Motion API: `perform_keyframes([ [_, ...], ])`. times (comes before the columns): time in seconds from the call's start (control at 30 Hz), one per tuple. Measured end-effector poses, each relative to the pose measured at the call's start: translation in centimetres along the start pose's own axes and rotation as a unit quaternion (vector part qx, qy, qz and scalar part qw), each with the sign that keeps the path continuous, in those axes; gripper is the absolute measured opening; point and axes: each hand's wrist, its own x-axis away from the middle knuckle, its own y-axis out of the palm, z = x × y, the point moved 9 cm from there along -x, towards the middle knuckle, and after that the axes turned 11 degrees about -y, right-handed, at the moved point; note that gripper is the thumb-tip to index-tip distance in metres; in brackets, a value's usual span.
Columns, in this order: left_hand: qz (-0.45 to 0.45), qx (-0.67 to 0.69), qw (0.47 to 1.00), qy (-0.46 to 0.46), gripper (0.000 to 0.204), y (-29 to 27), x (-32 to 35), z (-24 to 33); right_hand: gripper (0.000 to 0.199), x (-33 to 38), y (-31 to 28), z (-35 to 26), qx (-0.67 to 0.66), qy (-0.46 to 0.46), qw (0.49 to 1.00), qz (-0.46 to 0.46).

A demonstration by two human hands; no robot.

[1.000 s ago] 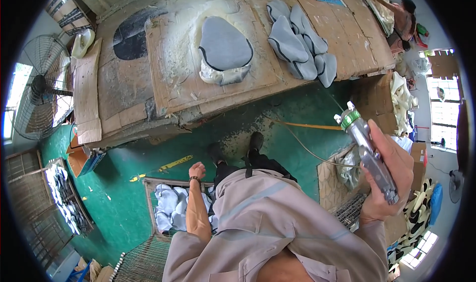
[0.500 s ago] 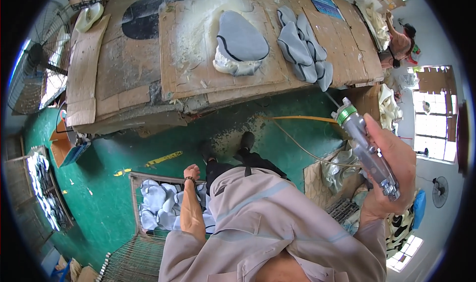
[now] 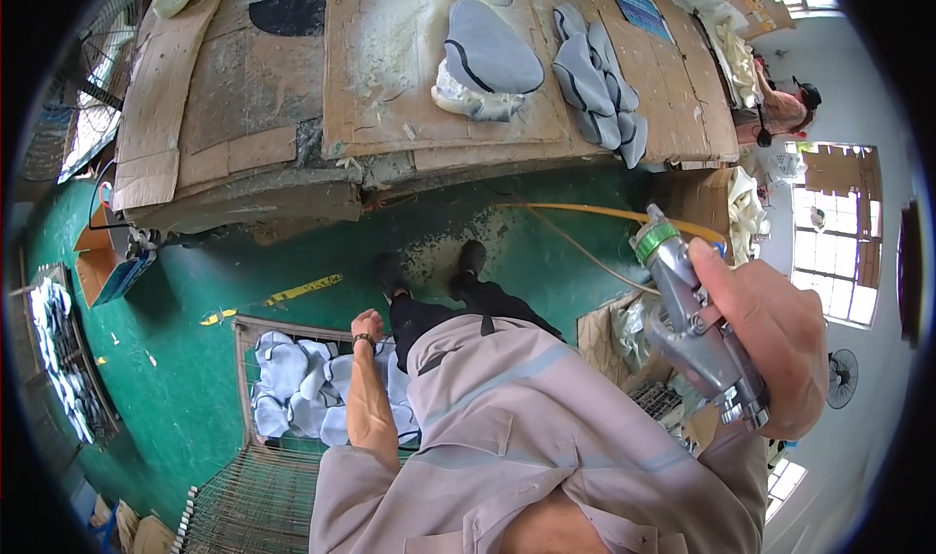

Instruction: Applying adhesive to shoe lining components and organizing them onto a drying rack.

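My right hand (image 3: pixel 780 335) is wrapped round a metal spray gun (image 3: pixel 697 310) with a green ring near its nozzle. It holds the gun up on the right, apart from the table. My left hand (image 3: pixel 368 326) hangs low beside my body, fingers curled in and nothing visible in them. Below that hand are several light grey padded pieces (image 3: pixel 292 383) in a wire-mesh rack. On the table, a grey rounded pad with black edging (image 3: pixel 492 49) rests on a white, lumpy form (image 3: pixel 468 96). Several smaller grey pieces (image 3: pixel 588 76) lie overlapping to its right.
Cardboard covers the worktable (image 3: pixel 234 106), whitish residue around the pad. A yellow hose (image 3: pixel 595 209) crosses near the gun. An open carton (image 3: pixel 102 262) and another rack of pieces (image 3: pixel 63 359) stand left. Another person (image 3: pixel 785 111) is at the far right.
My right hand has brought the spray gun slightly left, nearer my body, and lower. The table and its pads sit higher in the view. My left hand still hangs at my side.
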Motion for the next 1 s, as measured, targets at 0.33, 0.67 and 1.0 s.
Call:
perform_keyframes([
  [0.33,0.011,-0.049,0.999,0.017,0.026,-0.3,-0.6,0.9,0.055,4.3,0.4,0.4,0.02,0.033,0.999,0.025],
  [0.67,0.031,-0.087,0.992,0.091,0.029,5.2,3.0,8.1,0.045,13.1,1.0,9.2,-0.053,0.175,0.974,0.136],
  [1.0,0.113,-0.062,0.777,0.616,0.029,22.3,27.8,34.4,0.063,20.4,2.1,19.1,-0.141,0.085,0.973,0.161],
])
